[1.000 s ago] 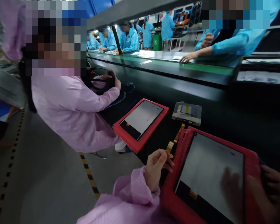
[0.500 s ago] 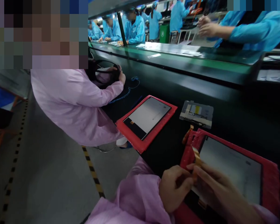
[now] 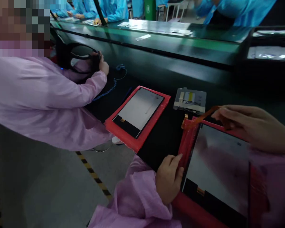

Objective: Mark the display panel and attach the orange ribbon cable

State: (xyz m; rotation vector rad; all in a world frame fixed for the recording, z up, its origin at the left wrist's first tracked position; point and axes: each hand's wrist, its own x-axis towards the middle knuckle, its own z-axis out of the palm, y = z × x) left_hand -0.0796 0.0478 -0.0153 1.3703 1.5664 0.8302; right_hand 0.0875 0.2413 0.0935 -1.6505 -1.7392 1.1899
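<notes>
a: so where's the near red tray (image 3: 187,144) being held?

b: its left edge is gripped by the left hand (image 3: 169,177), fingers curled over the rim. a screen panel (image 3: 218,171) is seated inside it, at the dark bench's (image 3: 161,139) front edge.

a: and the right hand (image 3: 249,126)?

b: an orange flex ribbon (image 3: 199,118) is pinched in its fingertips at the tray's far corner.

a: anything nearby?

b: a second red tray (image 3: 137,115) is laid to the left, a small module (image 3: 190,100) just behind. a co-worker's pink sleeve (image 3: 49,95) is seen beside it.
</notes>
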